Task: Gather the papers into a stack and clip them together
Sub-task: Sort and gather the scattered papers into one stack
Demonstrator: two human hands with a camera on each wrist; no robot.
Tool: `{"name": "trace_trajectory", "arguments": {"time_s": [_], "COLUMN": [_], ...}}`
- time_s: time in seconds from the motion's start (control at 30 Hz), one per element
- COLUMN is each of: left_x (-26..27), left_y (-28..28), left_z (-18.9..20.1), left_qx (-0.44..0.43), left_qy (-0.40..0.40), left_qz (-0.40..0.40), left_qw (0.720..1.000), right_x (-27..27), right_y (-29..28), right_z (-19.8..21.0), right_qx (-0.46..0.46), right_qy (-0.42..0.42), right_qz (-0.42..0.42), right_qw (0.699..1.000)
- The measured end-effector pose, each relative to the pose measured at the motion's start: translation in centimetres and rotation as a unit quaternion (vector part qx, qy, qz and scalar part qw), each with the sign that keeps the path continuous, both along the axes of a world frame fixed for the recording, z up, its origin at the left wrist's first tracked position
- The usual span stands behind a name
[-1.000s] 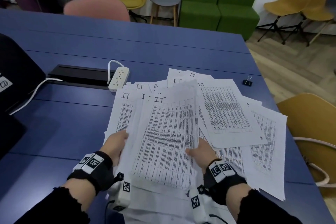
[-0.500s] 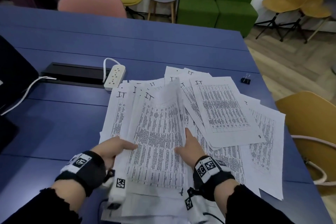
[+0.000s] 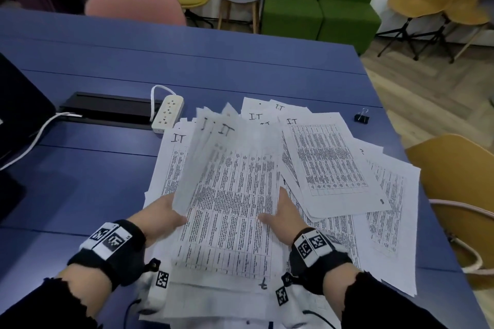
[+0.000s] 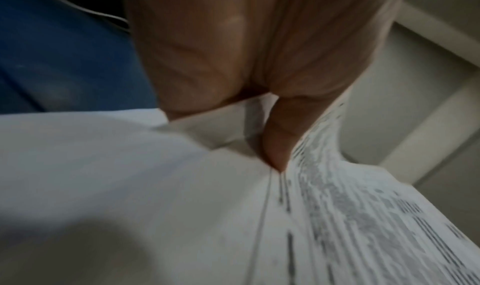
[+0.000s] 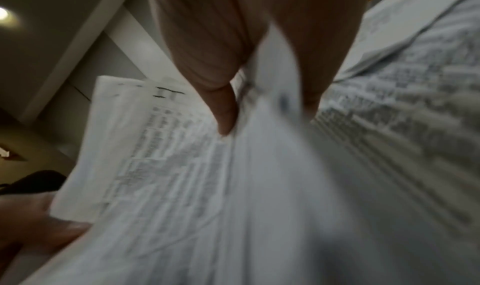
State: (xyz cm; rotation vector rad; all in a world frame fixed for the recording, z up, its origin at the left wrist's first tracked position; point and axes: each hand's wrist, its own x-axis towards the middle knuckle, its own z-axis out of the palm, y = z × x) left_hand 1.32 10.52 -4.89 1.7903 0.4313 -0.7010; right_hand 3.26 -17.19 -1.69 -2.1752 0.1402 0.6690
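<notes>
Several printed sheets marked "IT" lie fanned over the blue table (image 3: 80, 168). A bundle of papers (image 3: 227, 195) is lifted between both hands. My left hand (image 3: 163, 216) grips the bundle's left edge, thumb on top and fingers hidden beneath; in the left wrist view the left thumb (image 4: 280, 137) presses on the sheets (image 4: 155, 186). My right hand (image 3: 280, 219) holds the bundle's right edge; the right thumb (image 5: 226, 113) pinches the pages (image 5: 182, 176). More loose sheets (image 3: 328, 157) lie spread to the right. A small black binder clip (image 3: 361, 117) sits far right.
A white power strip (image 3: 168, 112) and a black cable tray (image 3: 107, 108) lie behind the papers. A dark laptop-like object (image 3: 18, 115) is at the left edge. A mustard chair (image 3: 454, 181) stands close by the table's right edge.
The bundle has risen and its far end has tilted up off the pile. Both hands have shifted inward along its sides, keeping their grip.
</notes>
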Motion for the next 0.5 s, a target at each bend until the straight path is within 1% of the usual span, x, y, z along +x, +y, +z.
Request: {"name": "trace_trajectory", "arguments": {"time_s": [0.1,0.13,0.2,0.23,0.3,0.33,0.37,0.43,0.5], "left_x": [-0.6,-0.7,-1.1,-1.2,-1.1,-1.1,-1.0,-0.9,-0.9], "left_y": [1.0,1.3,1.5,1.5,1.4,1.3,1.2,0.9,0.4], "left_z": [0.3,0.4,0.7,0.9,1.3,1.3,1.3,1.2,1.3], "left_qx": [-0.098,-0.133,-0.187,-0.196,-0.211,-0.216,-0.215,-0.209,-0.202], "left_qy": [-0.014,-0.017,-0.025,-0.028,-0.033,-0.033,-0.032,-0.025,-0.021], "left_qz": [0.096,0.126,0.175,0.189,0.209,0.215,0.215,0.214,0.201], "left_qw": [0.990,0.983,0.966,0.962,0.954,0.952,0.952,0.954,0.958], "right_x": [1.4,2.0,3.3,3.8,4.3,4.4,4.4,4.9,5.1], "right_y": [-1.6,-2.5,-4.5,-5.6,-6.9,-7.1,-7.1,-6.8,-6.3], "right_z": [-0.3,-0.5,-1.0,-1.6,-2.6,-3.0,-3.2,-3.6,-3.5], "right_qx": [0.002,-0.023,-0.122,-0.189,-0.302,-0.331,-0.344,-0.353,-0.376], "right_qy": [-0.084,-0.120,-0.181,-0.182,-0.108,-0.069,-0.050,-0.053,-0.056], "right_qz": [-0.048,-0.068,-0.082,-0.071,-0.012,0.015,0.034,0.053,0.076], "right_qw": [0.995,0.990,0.972,0.962,0.947,0.941,0.937,0.933,0.922]}}
